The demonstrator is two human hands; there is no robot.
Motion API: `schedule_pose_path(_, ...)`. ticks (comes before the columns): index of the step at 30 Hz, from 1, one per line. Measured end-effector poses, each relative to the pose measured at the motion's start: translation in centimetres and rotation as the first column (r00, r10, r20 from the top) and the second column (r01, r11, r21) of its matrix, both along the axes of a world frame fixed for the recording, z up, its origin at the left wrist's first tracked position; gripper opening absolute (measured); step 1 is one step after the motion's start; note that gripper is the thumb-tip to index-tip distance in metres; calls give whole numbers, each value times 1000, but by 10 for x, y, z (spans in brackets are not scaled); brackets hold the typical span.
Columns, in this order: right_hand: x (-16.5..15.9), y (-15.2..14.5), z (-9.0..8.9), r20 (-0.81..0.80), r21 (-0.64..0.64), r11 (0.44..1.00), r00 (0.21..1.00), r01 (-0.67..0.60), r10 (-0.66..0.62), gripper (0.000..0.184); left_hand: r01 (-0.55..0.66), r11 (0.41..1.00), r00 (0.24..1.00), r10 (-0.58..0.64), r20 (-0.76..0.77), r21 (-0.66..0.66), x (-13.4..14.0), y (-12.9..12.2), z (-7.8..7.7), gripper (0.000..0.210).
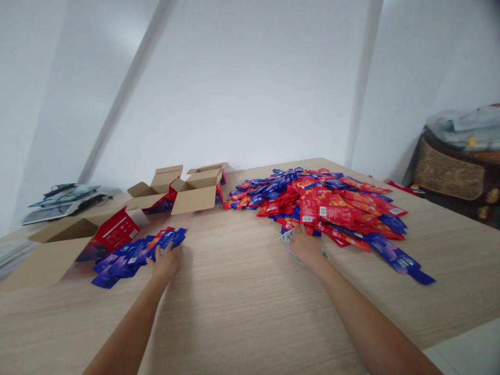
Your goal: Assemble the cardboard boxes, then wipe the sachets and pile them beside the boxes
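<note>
Head view: left hand (165, 262), fingers spread, touches blue packets (130, 257) at eight o'clock; right hand (307, 247), grip impossible to tell, meets the packet heap (324, 200) at three o'clock

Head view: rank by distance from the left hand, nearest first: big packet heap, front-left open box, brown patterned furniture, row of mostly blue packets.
From the left hand:
1. Row of mostly blue packets: at its fingertips.
2. Front-left open box: beyond that row, left.
3. Big packet heap: right side of the table.
4. Brown patterned furniture: past the table, far right.
</note>
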State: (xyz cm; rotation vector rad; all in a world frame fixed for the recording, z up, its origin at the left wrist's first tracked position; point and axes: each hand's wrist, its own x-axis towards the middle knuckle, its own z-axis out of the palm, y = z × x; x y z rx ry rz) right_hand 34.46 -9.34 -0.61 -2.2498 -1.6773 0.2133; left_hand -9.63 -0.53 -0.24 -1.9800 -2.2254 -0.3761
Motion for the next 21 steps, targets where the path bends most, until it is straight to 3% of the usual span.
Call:
schedule_pose_path(4, -24, -7, 2, 38, 23, 970, 970, -243, 242, 56, 152, 988, 988, -152, 17, -13, 50, 3, -2, 47)
schedule_pose_path(8, -48, -17, 3, 15, 127, 848, 856, -514, 517, 56, 405, 914, 857, -368, 360, -32, 133, -4, -6, 39)
schedule_pose_path(10, -53, -20, 2, 1, 142, 836, 845, -529, 535, 58, 455, 890, 798, -409, 443, 2, 169, -12, -10, 33)
schedule_pose_path(12, -53, -21, 0, -18, 122, 871, 877, -475, 481, 61, 491, 871, 770, -443, 459, 15, 193, -20, -15, 34)
schedule_pose_path(17, -44, -18, -1, -64, 67, 936, 935, -344, 348, 66, 474, 880, 779, -424, 461, 8, 208, -32, -19, 32)
schedule_pose_path(21, -41, -19, 2, -48, 8, 927, 925, -376, 376, 60, 336, 941, 786, -305, 538, 43, 195, -31, -16, 22)
